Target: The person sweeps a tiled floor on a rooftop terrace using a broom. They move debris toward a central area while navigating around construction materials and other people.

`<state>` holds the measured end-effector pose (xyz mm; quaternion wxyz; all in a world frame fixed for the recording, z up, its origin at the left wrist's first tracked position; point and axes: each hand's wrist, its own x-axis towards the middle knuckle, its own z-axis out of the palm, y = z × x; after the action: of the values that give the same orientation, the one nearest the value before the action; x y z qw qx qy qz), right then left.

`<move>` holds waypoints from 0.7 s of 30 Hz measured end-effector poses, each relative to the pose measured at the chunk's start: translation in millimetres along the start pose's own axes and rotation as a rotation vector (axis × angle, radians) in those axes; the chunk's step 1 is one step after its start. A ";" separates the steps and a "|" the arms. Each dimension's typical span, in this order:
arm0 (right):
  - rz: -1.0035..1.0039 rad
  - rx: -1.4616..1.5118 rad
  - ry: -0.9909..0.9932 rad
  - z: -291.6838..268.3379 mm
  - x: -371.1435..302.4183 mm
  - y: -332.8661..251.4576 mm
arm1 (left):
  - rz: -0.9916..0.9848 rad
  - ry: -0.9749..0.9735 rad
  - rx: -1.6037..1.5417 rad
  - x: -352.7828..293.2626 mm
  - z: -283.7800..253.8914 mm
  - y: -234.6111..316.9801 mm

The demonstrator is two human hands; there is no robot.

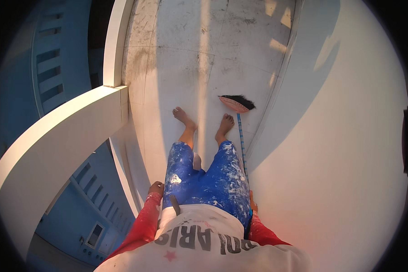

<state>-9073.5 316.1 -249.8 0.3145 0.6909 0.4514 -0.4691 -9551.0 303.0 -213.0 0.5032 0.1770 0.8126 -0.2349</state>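
My left hand hangs beside my left hip, its fingers curled in, and I see nothing in it. By my right thigh, my right hand is closed at the upper end of a broom's blue striped handle; my leg and the hand's angle partly hide the grip. The broom has a pink head with black bristles. Its head rests on the floor just beyond my right foot, and the handle runs back along my right leg.
Pale floor tiles, stained dark in places, stretch ahead under my bare feet. A white wall rises close on the right. On the left runs a thick white parapet, with a blue slotted building beyond and below.
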 end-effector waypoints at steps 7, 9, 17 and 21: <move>-0.158 -0.255 0.357 -15.4 275.5 -230.0 | -0.042 0.079 -0.270 -27.0 -25.2 -19.7; -0.134 -0.365 0.567 -8.1 326.2 -256.6 | 0.058 0.104 -0.205 -40.0 -15.3 -27.7; -0.019 -0.508 0.697 26.8 397.9 -258.0 | -0.129 -0.045 -0.229 -75.4 29.8 -46.3; -0.056 -0.401 0.532 -4.9 342.8 -249.3 | -0.109 -0.031 -0.236 -87.3 43.3 -45.3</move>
<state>-9248.5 531.4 -570.3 0.3021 0.7009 0.6198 -0.1826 -9505.3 236.8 -141.7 0.5197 0.0683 0.8350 -0.1673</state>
